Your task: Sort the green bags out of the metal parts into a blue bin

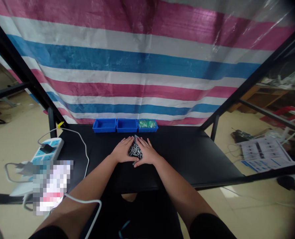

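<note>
A pile of small silvery metal parts [135, 150] lies on the black table [182, 152] between my two hands. My left hand [123, 150] rests along the pile's left side, fingers stretched forward and thumb pointing right. On the other side my right hand [147, 151] lies flat with its fingers spread, touching the pile's right edge. The thumbs come close together at the near side, beside a small metal piece. Neither hand is closed round anything. Some of the pile may be hidden under the fingers.
Behind the hands stand two empty blue bins [104, 125] [127, 125] and a third blue bin [147, 130] holding green-and-clear packets. At the left are a power strip [48, 151], white cables and a blurred-out object [55, 186]. A striped sheet [137, 66] hangs behind the table.
</note>
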Demonstrator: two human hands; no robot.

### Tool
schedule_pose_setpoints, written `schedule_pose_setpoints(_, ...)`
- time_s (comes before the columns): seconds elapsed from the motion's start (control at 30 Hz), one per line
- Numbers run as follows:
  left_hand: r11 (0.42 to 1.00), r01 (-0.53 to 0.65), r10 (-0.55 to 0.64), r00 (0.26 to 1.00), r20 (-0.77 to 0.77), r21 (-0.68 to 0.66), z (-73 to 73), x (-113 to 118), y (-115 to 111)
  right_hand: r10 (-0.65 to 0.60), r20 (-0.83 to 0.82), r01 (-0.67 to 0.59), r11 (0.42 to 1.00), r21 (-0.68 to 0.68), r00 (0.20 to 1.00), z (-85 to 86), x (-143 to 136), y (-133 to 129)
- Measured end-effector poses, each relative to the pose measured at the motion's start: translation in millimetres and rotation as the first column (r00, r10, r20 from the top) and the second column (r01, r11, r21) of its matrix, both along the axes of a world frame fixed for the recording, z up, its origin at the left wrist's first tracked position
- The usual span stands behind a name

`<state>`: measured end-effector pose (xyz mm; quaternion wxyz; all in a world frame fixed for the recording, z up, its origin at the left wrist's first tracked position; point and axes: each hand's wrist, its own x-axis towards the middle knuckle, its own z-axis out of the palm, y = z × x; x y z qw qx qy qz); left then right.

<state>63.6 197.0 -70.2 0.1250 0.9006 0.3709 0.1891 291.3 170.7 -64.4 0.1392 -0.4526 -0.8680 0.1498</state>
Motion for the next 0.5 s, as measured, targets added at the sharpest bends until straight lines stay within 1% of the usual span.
schedule_pose_setpoints(0.1, 0.999, 0.038, -0.038, 0.999, 0.0, -0.014, 3.4, 4.5, 1.1, 0.008, -0.013, -0.008, 1.0, 0.002, 1.0, -1.5, -0.6, 0.6)
schedule_pose_setpoints(0.23, 0.998, 0.041, -0.04, 0.998, 0.049, -0.04, 6.8, 6.9, 0.0, -0.013, -0.075, 0.013, 1.0, 0.008, 0.997, -2.8, -1.8, 1.0)
schedule_pose_setpoints(0.4, 0.998, -0.005, 0.016, 0.987, 0.16, -0.066, 7.8, 6.3, -3.6, -0.048, -0.19, 0.057, 0.998, 0.041, 0.981, -0.6, -3.0, -1.6)
schedule_pose_setpoints(0.5, 0.997, -0.031, 0.047, 0.975, 0.218, -0.072, 8.8, 6.0, -5.4, -0.046, -0.264, 0.065, 0.996, 0.064, 0.963, 1.4, -3.6, -3.4)
